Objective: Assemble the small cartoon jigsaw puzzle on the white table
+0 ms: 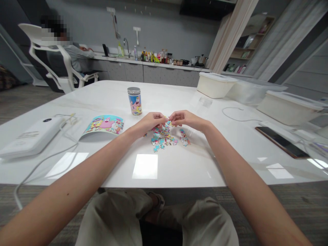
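Observation:
A heap of small colourful jigsaw pieces lies on the white table in front of me. My left hand and my right hand meet just above the heap, fingertips pinched together on small puzzle pieces between them. A cartoon-printed puzzle tin with a silver lid stands upright behind the heap. A curled cartoon picture sheet lies to the left of my left hand.
A white device with cables lies at the left. A dark phone and a white cable lie at the right, white tubs behind. A person sits in a white chair by a kitchen counter.

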Demonstrator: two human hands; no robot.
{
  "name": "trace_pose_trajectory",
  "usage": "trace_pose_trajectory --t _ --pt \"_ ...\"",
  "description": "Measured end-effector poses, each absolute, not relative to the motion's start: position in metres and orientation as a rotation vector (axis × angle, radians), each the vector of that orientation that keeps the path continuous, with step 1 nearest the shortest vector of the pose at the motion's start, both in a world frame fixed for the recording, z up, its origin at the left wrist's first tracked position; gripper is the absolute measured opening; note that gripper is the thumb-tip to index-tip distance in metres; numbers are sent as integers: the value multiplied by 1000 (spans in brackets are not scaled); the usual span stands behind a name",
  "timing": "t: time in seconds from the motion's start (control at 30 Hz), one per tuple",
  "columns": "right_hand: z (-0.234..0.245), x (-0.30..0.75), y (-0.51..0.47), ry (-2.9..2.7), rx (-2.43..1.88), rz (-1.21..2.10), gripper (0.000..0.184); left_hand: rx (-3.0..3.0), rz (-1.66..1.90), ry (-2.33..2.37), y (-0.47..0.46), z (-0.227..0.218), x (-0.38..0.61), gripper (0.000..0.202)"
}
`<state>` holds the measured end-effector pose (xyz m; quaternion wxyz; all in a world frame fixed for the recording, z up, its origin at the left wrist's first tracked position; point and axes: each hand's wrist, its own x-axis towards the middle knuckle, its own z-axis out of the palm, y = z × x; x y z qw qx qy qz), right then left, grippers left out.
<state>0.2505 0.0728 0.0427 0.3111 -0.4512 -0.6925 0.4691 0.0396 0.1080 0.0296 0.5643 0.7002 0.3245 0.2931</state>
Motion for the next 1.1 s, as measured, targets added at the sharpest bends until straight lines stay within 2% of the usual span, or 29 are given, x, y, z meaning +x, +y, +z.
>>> trace_pose_trajectory --t 0.63,0.9,1.1 --pt "32 256 81 -1771 -1369 1159 17 1564 833 971 113 28 41 25" --pt "29 256 85 -2003 -1495 840 15 1552 964 1029 115 29 42 20" --pt "45 240 71 -2194 -1349 819 16 1544 1021 988 116 28 42 20"
